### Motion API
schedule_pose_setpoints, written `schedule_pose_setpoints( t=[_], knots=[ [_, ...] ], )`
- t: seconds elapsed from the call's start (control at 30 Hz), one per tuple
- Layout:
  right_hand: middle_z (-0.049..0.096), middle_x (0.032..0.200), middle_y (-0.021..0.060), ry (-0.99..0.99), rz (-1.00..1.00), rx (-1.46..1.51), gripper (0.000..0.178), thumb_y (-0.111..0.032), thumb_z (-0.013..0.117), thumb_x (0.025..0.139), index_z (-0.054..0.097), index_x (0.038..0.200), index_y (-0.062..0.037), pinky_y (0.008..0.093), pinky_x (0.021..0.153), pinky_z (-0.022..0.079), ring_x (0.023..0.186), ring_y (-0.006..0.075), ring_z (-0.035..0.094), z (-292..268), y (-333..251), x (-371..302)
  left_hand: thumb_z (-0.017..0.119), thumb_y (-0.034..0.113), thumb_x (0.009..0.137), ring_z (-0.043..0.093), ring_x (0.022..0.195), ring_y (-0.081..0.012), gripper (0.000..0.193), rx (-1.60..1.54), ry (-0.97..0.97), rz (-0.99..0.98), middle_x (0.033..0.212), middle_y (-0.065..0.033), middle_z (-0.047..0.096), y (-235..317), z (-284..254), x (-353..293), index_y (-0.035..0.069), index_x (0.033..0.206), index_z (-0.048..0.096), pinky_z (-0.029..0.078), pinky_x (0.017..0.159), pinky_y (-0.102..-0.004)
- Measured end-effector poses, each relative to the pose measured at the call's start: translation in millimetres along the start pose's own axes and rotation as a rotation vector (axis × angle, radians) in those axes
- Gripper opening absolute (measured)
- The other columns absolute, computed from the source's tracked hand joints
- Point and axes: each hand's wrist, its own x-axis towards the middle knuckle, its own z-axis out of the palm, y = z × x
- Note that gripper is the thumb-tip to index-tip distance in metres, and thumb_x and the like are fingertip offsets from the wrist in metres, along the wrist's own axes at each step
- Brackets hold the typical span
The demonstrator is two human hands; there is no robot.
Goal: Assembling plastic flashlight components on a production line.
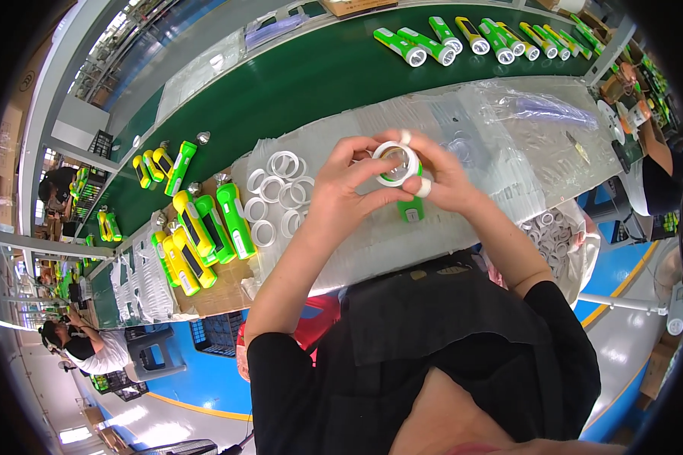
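Note:
Between my two hands is a green flashlight (411, 211), its front end turned up toward me and its body slanting down beneath my fingers. A white ring (382, 179) sits around the clear lens at that end. My left hand (343, 186) is closed on the ring's left side, with a finger reaching over the lens. My right hand (444, 180) grips the right side of the same head; white tape wraps its thumb and one finger. Loose white rings (272, 189) lie in a group left of my hands. How firmly the ring is seated I cannot tell.
Yellow and green flashlights (226, 227) lie on cardboard at the left, more (180, 167) behind them. A row of flashlights (448, 47) lines the far green surface (311, 80). Clear plastic bags (550, 110) lie right. A bag of white rings (550, 243) hangs below the right edge. Co-workers sit on both sides.

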Motion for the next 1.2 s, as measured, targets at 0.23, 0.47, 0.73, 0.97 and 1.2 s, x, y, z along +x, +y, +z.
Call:
schedule_pose_setpoints(
  t=[0.23, 0.47, 0.73, 0.97, 1.2],
  knots=[
    [0.063, 0.116, 0.0124, -0.367, -0.089, -0.578, 0.032, -0.008, 0.078, 0.074, 0.061, 0.100, -0.0047, 0.0350, 0.081, 0.052, 0.098, 0.0253, 0.064, -55.4, -68.9, 32.8, 0.085, 0.019, 0.066, 0.062, 0.094, -0.0286, 0.049, 0.161, -0.130, 0.081, 0.111, -0.0105, 0.058, 12.9, 14.3, 16.0, 0.011, 0.108, 0.061, 0.052, 0.076, -0.0361],
    [0.053, 0.090, 0.0097, -0.798, 0.034, -0.807, 0.031, -0.010, 0.077, 0.070, 0.056, 0.091, -0.0012, 0.0379, 0.066, 0.048, 0.077, 0.0283, 0.058, -59.9, -94.7, 62.3, 0.085, 0.017, 0.068, 0.064, 0.082, -0.0182, 0.041, 0.010, -0.103, -0.001, 0.098, -0.0013, 0.070, 13.2, 44.1, 18.9, 0.011, 0.100, 0.059, 0.046, 0.064, -0.0286],
    [0.060, 0.101, 0.0108, -0.488, 0.619, -1.288, 0.039, -0.024, 0.081, 0.069, 0.055, 0.087, -0.0013, 0.0399, 0.066, 0.047, 0.085, 0.0303, 0.061, -27.1, -100.7, 61.6, 0.085, 0.015, 0.069, 0.062, 0.076, -0.0166, 0.038, -0.023, -0.065, -0.034, 0.092, -0.0026, 0.069, 8.8, 48.0, 24.9, 0.009, 0.095, 0.058, 0.046, 0.061, -0.0277],
    [0.064, 0.081, 0.0165, -0.632, 0.018, -0.752, 0.055, -0.051, 0.074, 0.071, 0.057, 0.086, -0.0013, 0.0419, 0.062, 0.048, 0.073, 0.0332, 0.063, -56.4, -76.4, 48.8, 0.086, 0.014, 0.067, 0.060, 0.072, -0.0158, 0.040, -0.017, -0.026, 0.065, 0.089, -0.0031, 0.067, 2.6, 51.0, 25.0, 0.008, 0.097, 0.059, 0.046, 0.061, -0.0289],
    [0.054, 0.081, 0.0121, -0.527, 0.282, -1.041, 0.031, -0.028, 0.073, 0.080, 0.057, 0.089, -0.0028, 0.0370, 0.061, 0.045, 0.073, 0.0283, 0.057, -46.5, -82.1, 51.8, 0.086, 0.018, 0.067, 0.062, 0.075, -0.0196, 0.042, 0.070, -0.014, 0.054, 0.094, -0.0051, 0.068, -0.9, 49.3, 21.0, 0.010, 0.099, 0.060, 0.047, 0.062, -0.0308]
  ],
)
